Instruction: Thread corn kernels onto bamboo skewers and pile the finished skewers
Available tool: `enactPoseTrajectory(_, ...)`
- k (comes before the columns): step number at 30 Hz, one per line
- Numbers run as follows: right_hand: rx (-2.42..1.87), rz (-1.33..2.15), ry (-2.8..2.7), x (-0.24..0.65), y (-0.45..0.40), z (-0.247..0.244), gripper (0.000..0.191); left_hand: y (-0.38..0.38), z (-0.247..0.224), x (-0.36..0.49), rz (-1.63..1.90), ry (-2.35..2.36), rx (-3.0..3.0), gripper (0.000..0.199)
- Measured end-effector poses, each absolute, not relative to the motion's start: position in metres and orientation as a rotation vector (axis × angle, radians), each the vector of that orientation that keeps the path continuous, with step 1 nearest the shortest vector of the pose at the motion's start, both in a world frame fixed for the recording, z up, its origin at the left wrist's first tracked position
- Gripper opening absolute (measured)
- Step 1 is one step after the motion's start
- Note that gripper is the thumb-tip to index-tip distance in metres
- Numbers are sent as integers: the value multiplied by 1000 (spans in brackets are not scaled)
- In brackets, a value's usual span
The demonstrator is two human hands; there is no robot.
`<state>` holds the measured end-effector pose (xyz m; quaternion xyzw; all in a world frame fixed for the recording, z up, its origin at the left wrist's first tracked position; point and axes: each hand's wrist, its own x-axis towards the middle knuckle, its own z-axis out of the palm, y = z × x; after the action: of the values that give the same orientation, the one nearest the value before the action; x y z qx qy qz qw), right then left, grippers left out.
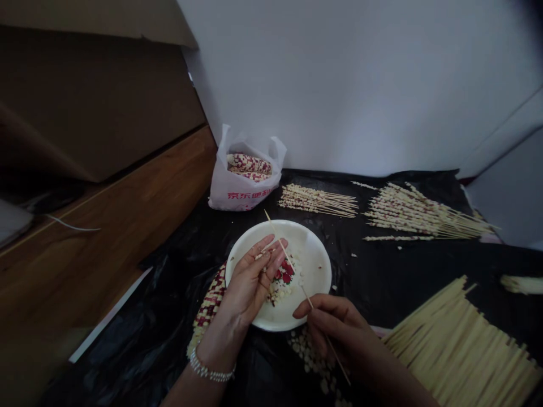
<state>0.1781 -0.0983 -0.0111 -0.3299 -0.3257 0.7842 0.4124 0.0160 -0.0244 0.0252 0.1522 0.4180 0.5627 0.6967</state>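
My right hand (335, 325) grips a thin wooden skewer (329, 345) between thumb and fingers. The skewer slants up and left over a white bowl (320, 277), its pointed tip beyond the fingers of my left hand; a small pale piece seems to sit midway along it. Palm up above the bowl, my left hand (252, 280) is cupped, thumb bent toward the fingers, with what look like small pale corn kernels in it. Inside the bowl lie loose corn kernels (278, 294) over a red printed flower (285, 272).
A white plastic bag (237, 195) holds speckled corn cobs (250, 164). Kernel-strung skewers lie in a small bundle (318, 200) and a larger bundle (407, 212). Plain sticks (458, 345) are heaped at right. More cobs (210, 305) lie left of the bowl, on black plastic sheeting (169, 316).
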Motion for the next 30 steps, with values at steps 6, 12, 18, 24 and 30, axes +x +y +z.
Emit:
enactPoseTrajectory(6, -783, 2123, -822, 180, -99, -12, 21, -22, 22, 12, 1277, 944, 308, 30)
enactPoseTrajectory(12, -740, 2161, -843, 179, -101, -13, 21, -18, 21, 6, 1330, 882, 279, 23)
enactPoseTrajectory(18, -719, 2234, -868, 180, -98, -13, 22, -14, 23, 0, 1369, 839, 188, 28)
enactPoseTrajectory(24, -740, 2332, -892, 179, -98, -14, 19, -13, 21, 0, 1384, 848, 211, 29)
enactPoseTrajectory(30, -755, 2334, -903, 178, -98, -13, 20, -14, 21, 2, 1409, 913, 254, 22)
